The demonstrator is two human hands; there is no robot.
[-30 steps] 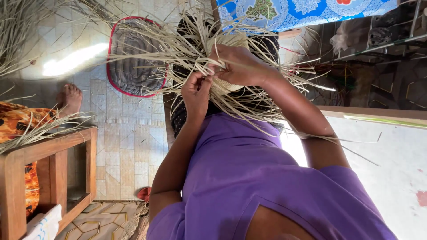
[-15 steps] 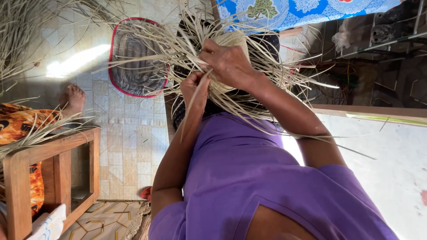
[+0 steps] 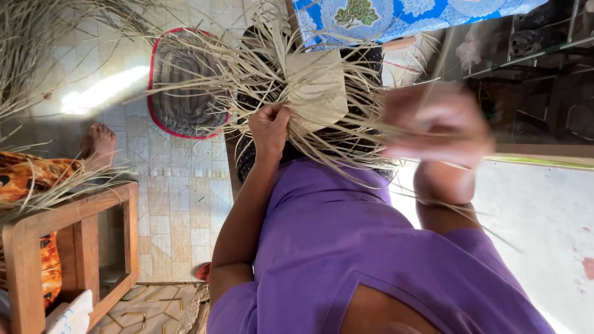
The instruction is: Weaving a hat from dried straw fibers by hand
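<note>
The person's left hand (image 3: 270, 127) is closed on the near edge of a woven straw piece (image 3: 317, 89), its loose strands fanning outward over the lap. The right hand (image 3: 436, 127), blurred, hovers just beside its right edge; whether its fingers are apart cannot be told. Beyond lies a red-rimmed mat (image 3: 179, 86) on the tiled floor (image 3: 179, 204).

Single head-worn view, taken from above and close, facing steeply down over a purple-clad torso (image 3: 346, 247) toward the hands and woven straw piece (image 3: 317, 86); tiled floor (image 3: 173, 185) beyond, wooden frame (image 3: 68, 247) at lower left. No second view.
</note>
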